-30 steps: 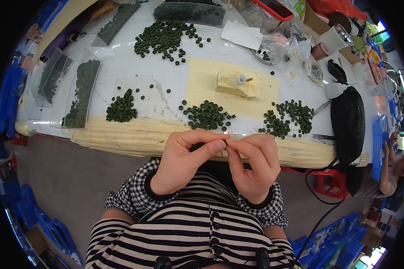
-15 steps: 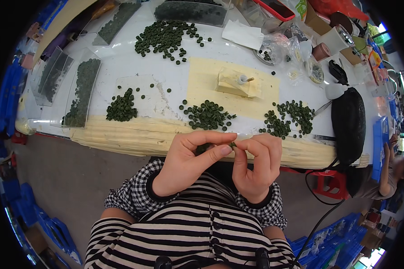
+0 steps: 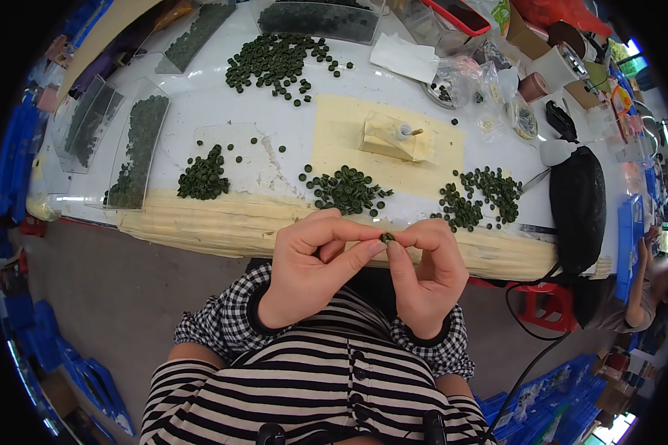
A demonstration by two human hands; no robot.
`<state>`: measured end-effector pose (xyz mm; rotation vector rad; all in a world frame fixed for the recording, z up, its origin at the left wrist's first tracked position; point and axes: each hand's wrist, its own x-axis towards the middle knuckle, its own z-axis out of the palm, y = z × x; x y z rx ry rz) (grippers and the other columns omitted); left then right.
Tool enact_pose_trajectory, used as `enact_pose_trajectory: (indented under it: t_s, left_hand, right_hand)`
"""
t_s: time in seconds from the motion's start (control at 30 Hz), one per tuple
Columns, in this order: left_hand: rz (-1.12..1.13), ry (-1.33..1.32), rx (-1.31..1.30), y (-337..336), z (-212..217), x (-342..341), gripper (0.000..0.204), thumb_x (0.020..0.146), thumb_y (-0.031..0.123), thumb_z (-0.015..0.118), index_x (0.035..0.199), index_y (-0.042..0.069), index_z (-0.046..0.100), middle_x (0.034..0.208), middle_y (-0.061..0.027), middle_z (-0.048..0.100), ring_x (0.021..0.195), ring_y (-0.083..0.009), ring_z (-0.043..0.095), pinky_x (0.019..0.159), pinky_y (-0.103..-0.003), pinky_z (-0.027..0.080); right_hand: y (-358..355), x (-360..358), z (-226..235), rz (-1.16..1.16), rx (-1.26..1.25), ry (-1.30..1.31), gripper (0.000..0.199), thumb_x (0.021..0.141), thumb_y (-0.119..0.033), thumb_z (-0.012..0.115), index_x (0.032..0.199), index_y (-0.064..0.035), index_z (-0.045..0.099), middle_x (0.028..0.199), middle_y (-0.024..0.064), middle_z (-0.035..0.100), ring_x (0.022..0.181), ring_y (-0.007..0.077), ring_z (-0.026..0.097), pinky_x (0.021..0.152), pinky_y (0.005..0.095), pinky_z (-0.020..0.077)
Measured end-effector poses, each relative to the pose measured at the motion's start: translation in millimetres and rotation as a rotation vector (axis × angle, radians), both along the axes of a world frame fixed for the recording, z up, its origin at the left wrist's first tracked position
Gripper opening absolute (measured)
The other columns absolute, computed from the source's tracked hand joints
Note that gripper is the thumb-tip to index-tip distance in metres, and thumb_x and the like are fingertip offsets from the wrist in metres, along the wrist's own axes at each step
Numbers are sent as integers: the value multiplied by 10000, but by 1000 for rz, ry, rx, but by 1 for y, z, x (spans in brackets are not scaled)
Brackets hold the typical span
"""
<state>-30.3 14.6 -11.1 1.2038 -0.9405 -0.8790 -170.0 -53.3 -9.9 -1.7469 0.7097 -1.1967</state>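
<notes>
My left hand (image 3: 312, 271) and my right hand (image 3: 423, 274) meet in front of my chest, just below the table's near edge. Their fingertips pinch one small dark green round piece (image 3: 387, 237) between them. Just beyond my hands, on the white table (image 3: 200, 96), lies a pile of the same green pieces (image 3: 346, 189). Another pile (image 3: 479, 194) lies to the right and a smaller one (image 3: 202, 176) to the left. A larger scatter (image 3: 278, 63) sits farther back.
A pale yellow block with a small peg (image 3: 395, 137) stands on a yellow mat (image 3: 341, 133). Clear trays of green pieces (image 3: 137, 152) line the left side. A black oval object (image 3: 577, 204) lies at the right. Bags, tape rolls and boxes crowd the far right.
My hands have shifted slightly up and to the right; the fingertips have closed tighter on the small green piece.
</notes>
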Motion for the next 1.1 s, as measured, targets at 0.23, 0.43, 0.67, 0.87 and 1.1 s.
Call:
enact_pose_trajectory:
  t_s: [0.23,0.43,0.67,0.87,1.1]
  left_hand:
    - [23,-20,-7,0,-2,0,152,781,12,727,932,25,718,539,73,341,561,-45,316,536,-212,260]
    - [45,-34,13,0,0,-2,154,769,10,736,922,22,719,540,67,346,552,-47,319,522,-216,257]
    - [77,-108,-39,0,0,-1,188,750,7,747,933,43,727,545,49,370,536,-55,323,502,-218,253]
    - [138,-600,-207,1,11,5,212,747,-27,729,950,33,722,581,2,461,512,-78,401,454,-223,297]
    - [-58,-389,-159,-5,10,18,244,745,-15,740,977,59,728,588,29,447,521,-67,361,471,-213,261]
  right_hand:
    - [2,0,-2,22,91,-45,123,762,72,682,871,29,642,840,91,631,758,159,576,689,249,448]
    - [3,1,-4,-3,61,-56,131,753,80,686,867,29,642,830,90,625,745,160,571,676,247,445]
    - [2,0,-1,6,-48,-18,171,727,95,692,882,29,669,804,95,619,706,170,567,629,245,443]
    - [-2,-5,3,73,-94,43,196,703,100,703,883,24,685,783,93,627,687,186,572,623,259,447]
    - [-3,-7,3,109,-123,44,195,707,91,713,886,17,688,792,92,638,697,194,583,628,272,453]
